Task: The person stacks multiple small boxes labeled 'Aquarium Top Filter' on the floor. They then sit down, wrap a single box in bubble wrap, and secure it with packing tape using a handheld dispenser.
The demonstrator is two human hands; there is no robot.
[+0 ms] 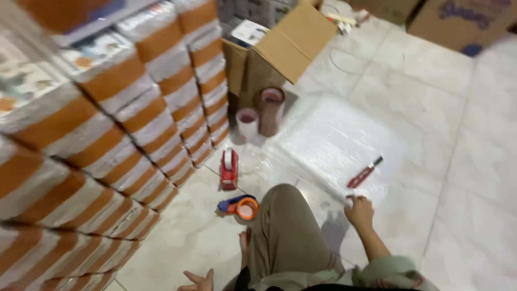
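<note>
I sit on the tiled floor with one bent knee [285, 231] in front of me. My right hand [360, 210] rests with curled fingers on the near edge of a clear plastic wrap sheet [328, 137] spread on the floor; blur hides whether it grips the sheet. A red box cutter [365, 172] lies on the sheet just beyond that hand. My left hand [197, 281] lies flat on the floor at the bottom edge, fingers apart and holding nothing. A blue and orange tape dispenser [239, 206] lies by my knee. A red tape dispenser [229, 169] stands behind it.
Tall stacks of orange and white wrapped packs [107, 134] fill the left side. An open cardboard box [280, 51] stands at the back with two upright tape rolls [262, 114] before it. More cardboard boxes [458, 21] sit at the far right.
</note>
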